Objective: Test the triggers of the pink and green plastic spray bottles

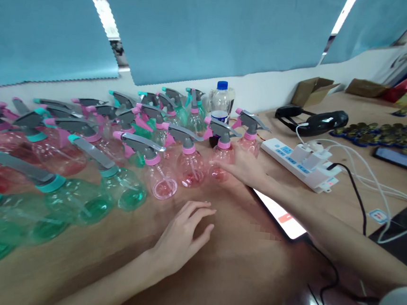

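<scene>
My right hand [247,166] is at the right end of the spray bottles. Its thumb lies across the front of a pink spray bottle [222,153] with a grey and pink trigger head, and its other fingers are partly hidden beside that bottle. Just behind this hand stands another pink spray bottle [250,141]. Over the bare tabletop, my left hand [181,236] is open, fingers loosely curved and apart, holding nothing. Nearest to it are a clear pink-collared bottle [162,177] and a green spray bottle [130,191].
Several more pink and green spray bottles [57,154] crowd the left. Behind them stands a blue-capped plastic bottle [221,102]. To the right are a power strip [295,160] with cables, a lit tablet [279,216], a black device [325,123] and an open cardboard box [312,91].
</scene>
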A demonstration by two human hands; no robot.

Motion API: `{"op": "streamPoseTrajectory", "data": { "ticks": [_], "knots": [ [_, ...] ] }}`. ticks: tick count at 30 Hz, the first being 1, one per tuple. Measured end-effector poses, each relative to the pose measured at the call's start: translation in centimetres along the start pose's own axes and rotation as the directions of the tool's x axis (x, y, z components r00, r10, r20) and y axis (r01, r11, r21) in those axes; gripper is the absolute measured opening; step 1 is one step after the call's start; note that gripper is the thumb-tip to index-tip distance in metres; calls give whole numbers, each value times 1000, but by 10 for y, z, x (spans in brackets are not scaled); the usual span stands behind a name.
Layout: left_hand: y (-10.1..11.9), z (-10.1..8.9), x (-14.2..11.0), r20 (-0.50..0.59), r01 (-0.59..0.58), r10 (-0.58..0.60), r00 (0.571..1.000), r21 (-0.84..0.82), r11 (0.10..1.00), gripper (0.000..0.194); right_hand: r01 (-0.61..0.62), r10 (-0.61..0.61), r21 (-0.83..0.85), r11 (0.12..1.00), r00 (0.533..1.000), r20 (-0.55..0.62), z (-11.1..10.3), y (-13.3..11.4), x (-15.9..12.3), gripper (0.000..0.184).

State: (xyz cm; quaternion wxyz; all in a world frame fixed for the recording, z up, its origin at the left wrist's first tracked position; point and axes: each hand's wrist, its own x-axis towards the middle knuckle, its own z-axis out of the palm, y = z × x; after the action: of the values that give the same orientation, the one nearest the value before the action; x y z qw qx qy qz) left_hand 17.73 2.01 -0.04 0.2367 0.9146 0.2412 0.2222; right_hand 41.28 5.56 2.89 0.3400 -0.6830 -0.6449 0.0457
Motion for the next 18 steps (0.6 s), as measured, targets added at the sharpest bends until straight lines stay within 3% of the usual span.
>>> {"op": "streamPoseTrajectory", "data": {
  "ticks": [8,12,18],
  "knots": [
    [0,2,7,-56,185,-195,979,-149,971,23,65,-64,-24,998,998,16,-13,-6,-39,46],
    [-1,6,5,-163,181,-211,964,-180,967,55,64,-62,-26,998,997,50,-19,-26,-66,49],
    [-1,5,-5,-141,147,-178,974,-203,968,91,125,-121,-36,991,987,107,-12,-58,-89,60]
  ]
}}
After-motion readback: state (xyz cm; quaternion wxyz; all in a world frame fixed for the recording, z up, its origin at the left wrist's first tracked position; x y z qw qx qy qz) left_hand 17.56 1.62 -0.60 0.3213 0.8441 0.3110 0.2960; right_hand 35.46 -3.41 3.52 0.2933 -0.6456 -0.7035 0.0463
